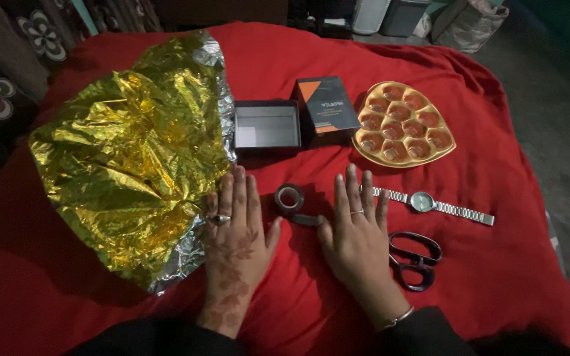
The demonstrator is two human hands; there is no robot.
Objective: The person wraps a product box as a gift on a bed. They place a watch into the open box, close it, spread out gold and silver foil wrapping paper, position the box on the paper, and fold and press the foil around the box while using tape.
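Note:
My left hand (235, 227) lies flat, palm down, on the red cloth (298, 310), its fingers touching the edge of a crumpled sheet of gold foil (130, 148). My right hand (356, 234) also rests flat with fingers spread, holding nothing. Between the two hands sits a small roll of clear tape (289, 198). A silver wristwatch (430, 204) lies just right of my right fingers, and black-handled scissors (415, 259) lie beside that hand.
An open dark box (267, 127) and its lid (324, 105) stand beyond the tape. A gold heart-shaped tray of round chocolates (402, 125) sits at the back right. Patterned fabric (8, 59) is at the far left, bins (390, 14) at the top.

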